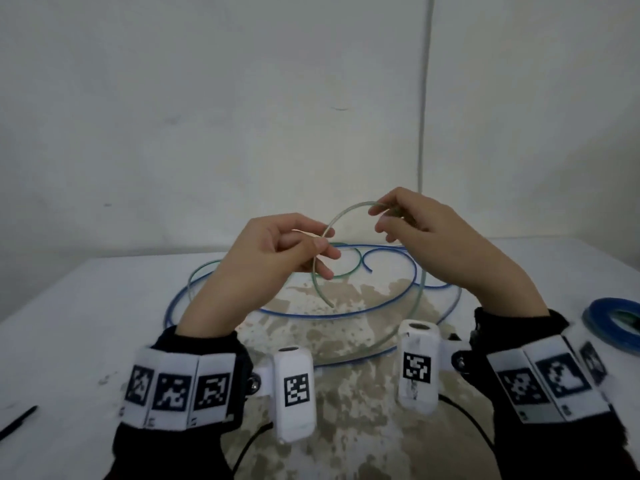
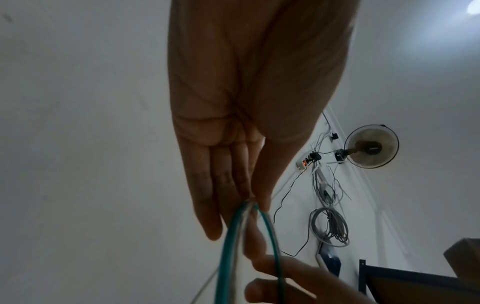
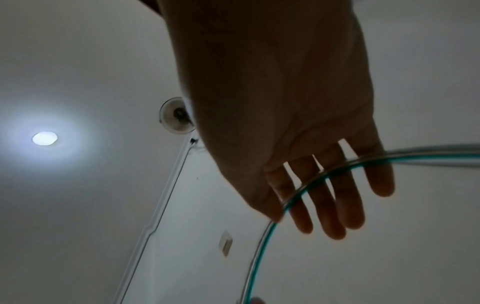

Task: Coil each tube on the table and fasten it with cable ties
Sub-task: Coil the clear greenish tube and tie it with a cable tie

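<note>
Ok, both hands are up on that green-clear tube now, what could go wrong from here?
The green-clear tube is only pinched by the left hand and right hand, so its springy arc may slip and uncoil. Its lower loops lie interlaced with the loose blue tube on the table, so lifting could drag or tangle that one. I see no cable tie within reach, and both hands are occupied.
</note>
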{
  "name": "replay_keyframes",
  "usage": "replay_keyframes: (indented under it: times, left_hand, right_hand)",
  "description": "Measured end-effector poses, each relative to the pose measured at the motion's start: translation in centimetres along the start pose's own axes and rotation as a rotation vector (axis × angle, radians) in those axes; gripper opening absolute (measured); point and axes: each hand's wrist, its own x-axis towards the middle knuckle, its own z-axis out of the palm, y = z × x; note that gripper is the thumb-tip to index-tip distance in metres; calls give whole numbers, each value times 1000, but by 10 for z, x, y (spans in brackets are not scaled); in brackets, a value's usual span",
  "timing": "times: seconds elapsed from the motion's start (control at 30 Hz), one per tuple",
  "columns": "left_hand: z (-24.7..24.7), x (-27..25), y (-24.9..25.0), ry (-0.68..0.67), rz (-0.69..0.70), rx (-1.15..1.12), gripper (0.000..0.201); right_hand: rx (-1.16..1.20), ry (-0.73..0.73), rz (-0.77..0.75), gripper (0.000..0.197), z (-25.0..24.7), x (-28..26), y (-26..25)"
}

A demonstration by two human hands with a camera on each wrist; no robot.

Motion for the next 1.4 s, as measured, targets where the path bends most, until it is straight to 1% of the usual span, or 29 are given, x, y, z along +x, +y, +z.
replay_keyframes:
  times: [0.03,0.07,0.13,0.2,0.23,0.27,0.3,0.4,0.47,0.53,0.6,0.67,0.73,0.77,0.8,0.87,0.9,0.97,1.03,1.1,1.2,1.3,1.4]
  left_hand:
    - [-1,1,0,24,-4,4,13]
    - [-3,2,-2,60,-6,10,11]
    - [-5,3,-5,125,-6,82,16]
    - [-7,2,-7,120,-8,244,26]
    - [-8,1,-7,108,-13,287,29]
    - [-8,1,-7,112,-12,279,29]
    - [-8,1,-7,137,0,223,27]
    - [-10,2,-4,256,12,-65,21]
    - [-8,2,-2,268,4,-210,17]
    - [-4,1,0,276,21,-287,15]
    - [0,1,1,291,52,-331,14]
    - [7,1,3,269,70,-347,13]
    - [14,1,3,203,64,-311,13]
    - [19,1,3,161,57,-274,13]
    - [23,1,2,123,51,-227,12]
    - [31,2,0,97,57,-136,15]
    - [33,3,-1,103,64,-119,18]
    - [33,3,0,115,68,-154,29]
    - [30,4,2,96,64,-194,39]
    - [28,3,1,71,62,-193,43]
    - [26,4,-1,32,67,-176,45]
    - [24,4,-3,-4,40,-174,51]
    - [26,4,-3,-33,-9,-228,45]
  right_hand:
    - [-15,12,-29,14,3,-1,-4]
    - [-23,26,-55,18,5,-1,-7]
    - [4,76,-96,23,8,0,-13]
    - [51,146,-122,25,9,1,-15]
    - [75,165,-114,25,8,1,-16]
    - [96,163,-96,26,8,1,-16]
    - [112,144,-71,27,8,0,-16]
    - [150,23,9,31,10,0,-11]
    - [245,-49,13,32,14,0,-11]
    - [365,-105,3,28,18,0,-14]
    - [501,-120,-10,24,23,0,-19]
    - [616,-63,-7,23,27,1,-21]
    - [693,6,24,25,29,3,-21]
    - [733,14,47,26,29,4,-21]
    - [775,0,69,27,30,4,-21]
    - [841,-76,91,30,29,3,-22]
    - [839,-116,91,32,28,2,-23]
    - [754,-180,77,33,27,-1,-26]
    - [651,-259,52,36,27,-5,-30]
    - [601,-324,39,40,28,-6,-32]
    - [545,-335,53,43,27,-7,-33]
    - [429,-325,35,41,24,-7,-33]
    - [415,-317,55,37,24,-5,-31]
